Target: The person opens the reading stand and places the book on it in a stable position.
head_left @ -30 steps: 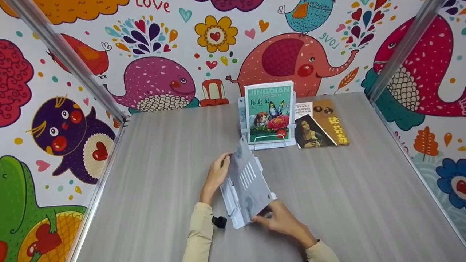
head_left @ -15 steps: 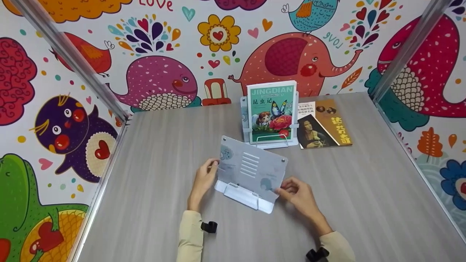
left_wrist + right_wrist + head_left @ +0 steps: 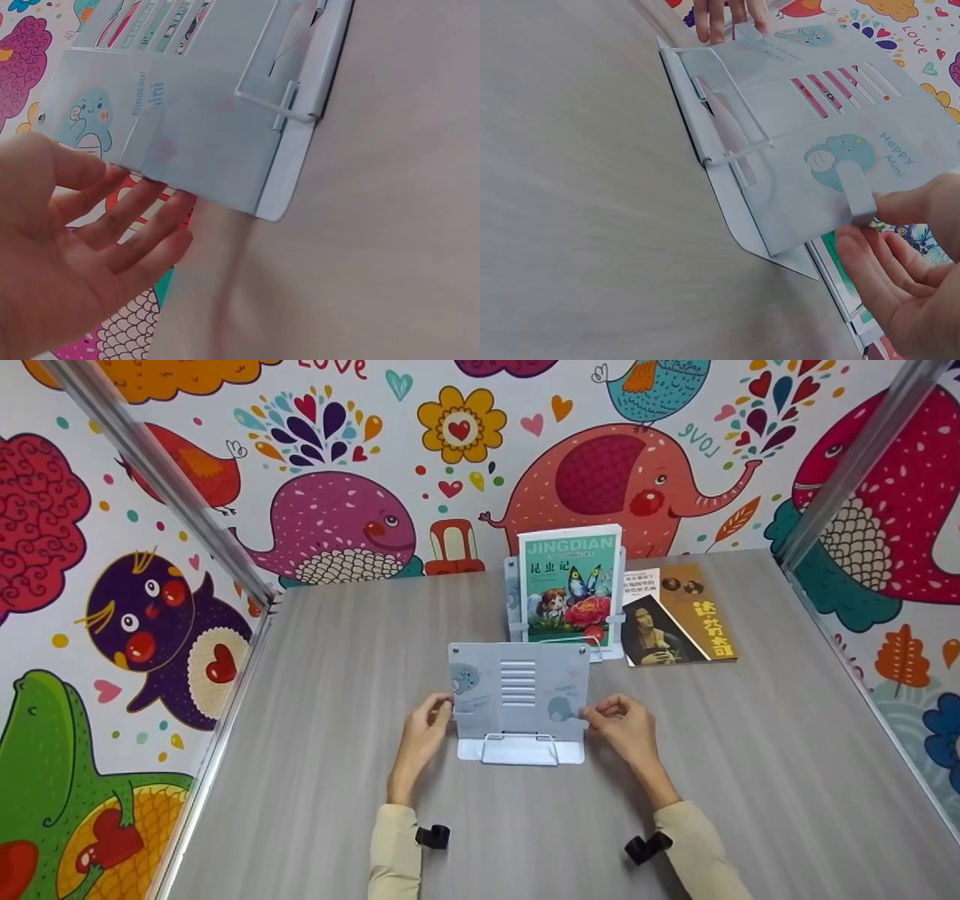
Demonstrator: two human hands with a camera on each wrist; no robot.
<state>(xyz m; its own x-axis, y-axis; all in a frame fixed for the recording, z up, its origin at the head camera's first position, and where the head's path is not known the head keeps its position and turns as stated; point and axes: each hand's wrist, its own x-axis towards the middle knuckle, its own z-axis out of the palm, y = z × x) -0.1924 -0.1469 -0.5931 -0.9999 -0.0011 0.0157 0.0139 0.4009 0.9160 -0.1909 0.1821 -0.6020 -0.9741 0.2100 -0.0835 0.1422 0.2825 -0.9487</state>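
Note:
A light blue book stand (image 3: pixel 480 697) with a dinosaur print, slots and a wire page holder at its foot stands upright in the middle of the table, its front toward me. At its left edge, my left hand (image 3: pixel 424 735) holds the side, fingertips reaching partly behind the panel (image 3: pixel 202 142). On the opposite side, my right hand (image 3: pixel 628 731) pinches the small side clip (image 3: pixel 857 193) between thumb and fingers. Behind this stand, a green insect book (image 3: pixel 570 585) leans on a second similar stand (image 3: pixel 513 592), its lower part partly hidden.
Right of the second stand lies a brown and white book (image 3: pixel 709 622) with a portrait on its cover. The grey table (image 3: pixel 337 675) ends at walls printed with cartoon animals (image 3: pixel 345 525), with metal posts (image 3: pixel 165 480) at the corners.
The near book stand has turned from side-on to facing me and shifted away, toward the second stand. Both hands moved along with it, the right one up to the side clip.

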